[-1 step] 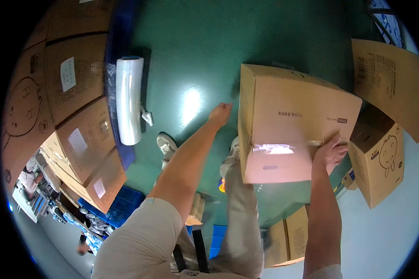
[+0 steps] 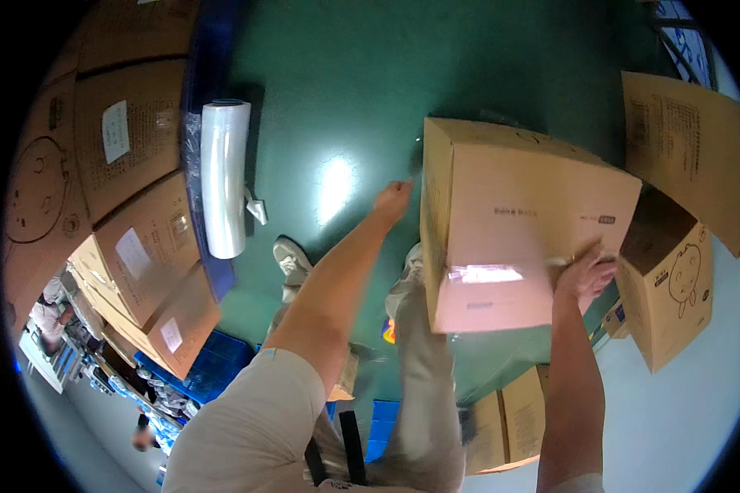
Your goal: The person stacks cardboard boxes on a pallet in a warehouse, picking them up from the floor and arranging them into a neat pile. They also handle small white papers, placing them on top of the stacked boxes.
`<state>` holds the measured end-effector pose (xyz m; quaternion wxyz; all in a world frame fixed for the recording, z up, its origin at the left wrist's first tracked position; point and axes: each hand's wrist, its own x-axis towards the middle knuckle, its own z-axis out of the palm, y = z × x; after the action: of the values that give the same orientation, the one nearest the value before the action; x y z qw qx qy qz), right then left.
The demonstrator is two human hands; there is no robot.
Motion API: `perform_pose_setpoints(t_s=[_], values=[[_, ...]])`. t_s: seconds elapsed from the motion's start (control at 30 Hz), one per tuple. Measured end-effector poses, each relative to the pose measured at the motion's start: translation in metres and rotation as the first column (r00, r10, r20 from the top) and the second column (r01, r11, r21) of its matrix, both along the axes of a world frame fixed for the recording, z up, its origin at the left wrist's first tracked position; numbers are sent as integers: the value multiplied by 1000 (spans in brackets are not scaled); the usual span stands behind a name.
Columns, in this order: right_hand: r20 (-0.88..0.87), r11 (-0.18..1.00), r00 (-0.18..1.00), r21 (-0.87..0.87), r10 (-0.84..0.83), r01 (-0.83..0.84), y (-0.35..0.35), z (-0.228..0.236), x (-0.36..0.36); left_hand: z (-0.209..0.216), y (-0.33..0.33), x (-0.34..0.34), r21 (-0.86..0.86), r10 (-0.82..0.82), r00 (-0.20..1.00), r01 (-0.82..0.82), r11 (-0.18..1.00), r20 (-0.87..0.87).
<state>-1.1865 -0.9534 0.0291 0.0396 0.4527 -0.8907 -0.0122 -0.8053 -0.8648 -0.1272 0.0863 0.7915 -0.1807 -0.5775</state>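
Note:
A large brown cardboard box (image 2: 518, 177) stands on the green floor ahead of me to the right, its flaps closed. A shiny strip of clear tape (image 2: 485, 274) runs across its top. My right hand (image 2: 585, 275) lies on the box top near its right edge, at the end of the tape line, fingers stretched out. My left hand (image 2: 393, 200) is closed just left of the box, apart from it. What its fingers hold, if anything, is too small to make out.
Left, a roll of clear stretch film (image 2: 224, 181) lies beside stacked cartons (image 2: 127, 140). At right are an open carton (image 2: 674, 279) and a cardboard sheet (image 2: 686, 148). Blue crates (image 2: 218, 366) and more boxes (image 2: 510, 419) stand nearer me. Far left, another person (image 2: 51, 312) is visible.
The box appears very slightly lower in the picture, and the things on the left sit a little further left. Both hands keep nearly the same place and shape.

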Motion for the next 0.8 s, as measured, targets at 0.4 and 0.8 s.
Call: perform_pose_setpoints(t_s=[0.4, 0.8], values=[[390, 999, 921, 36, 12, -28, -19, 48, 11, -105, 17, -92, 86, 630, 691, -647, 758, -355], [954, 988, 298, -18, -29, 152, -44, 21, -126, -42, -15, -96, 172, 520, 839, -495, 851, -160]])
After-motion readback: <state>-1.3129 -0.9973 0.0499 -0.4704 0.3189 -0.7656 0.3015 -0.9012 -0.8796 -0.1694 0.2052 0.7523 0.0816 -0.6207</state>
